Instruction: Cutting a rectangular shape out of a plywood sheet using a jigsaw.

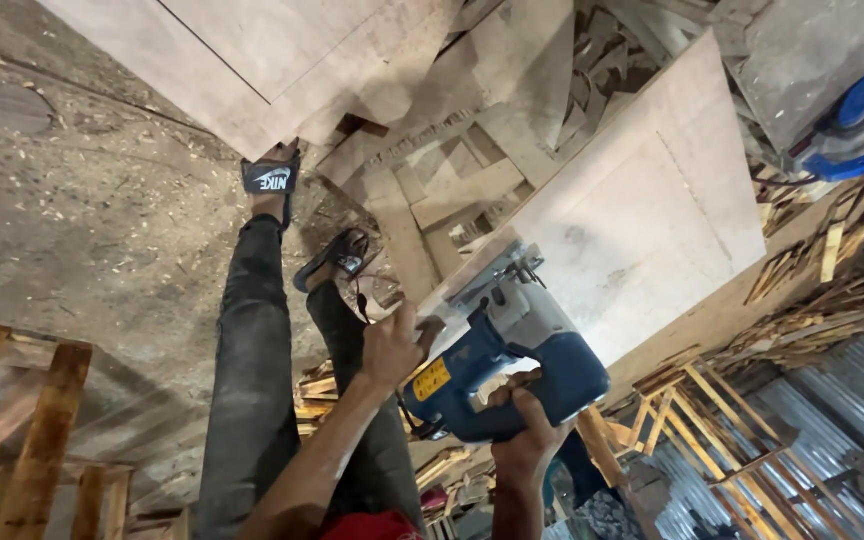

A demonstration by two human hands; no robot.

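We count 2 saws: 1 blue circular saw (512, 360) just below centre, 1 more blue power tool (857, 130) at 2 o'clock. We see 1 pale plywood sheet (642, 210) under the near saw's base. Its long axis runs from 5 o'clock to 11 o'clock, front end toward 11. Our right hand (527, 435) wraps its rear handle; our left hand (392, 345) clasps its front.

you see one yellow rectangular label (432, 381) on the side of the blue saw's body, near its lower left edge, and a white logo patch (272, 179) on a black sandal strap.
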